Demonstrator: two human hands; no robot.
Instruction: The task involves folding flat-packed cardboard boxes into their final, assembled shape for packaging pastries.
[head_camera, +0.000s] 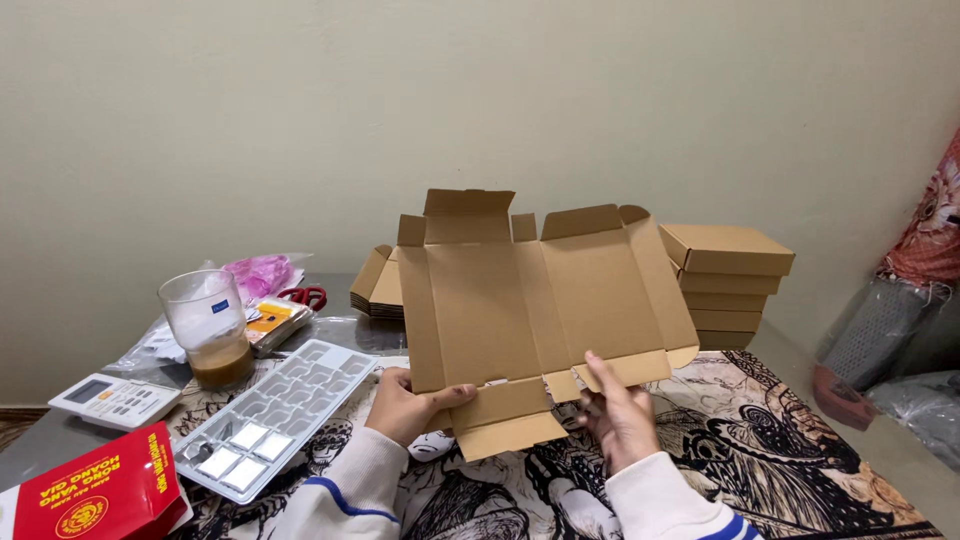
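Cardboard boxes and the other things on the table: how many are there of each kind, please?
Flat box blank, held by left hand and right hand: 1
Folded boxes, stacked: 5
Flat blanks pile: 1
Glass: 1
Plastic tray: 1
Remote: 1
Red box: 1
Scissors: 1
Total: 12

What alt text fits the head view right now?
Both hands, left hand and right hand, hold up an unfolded flat cardboard box by its lower edge above a patterned table. Folded boxes stack behind; a clear plastic tray lies left.
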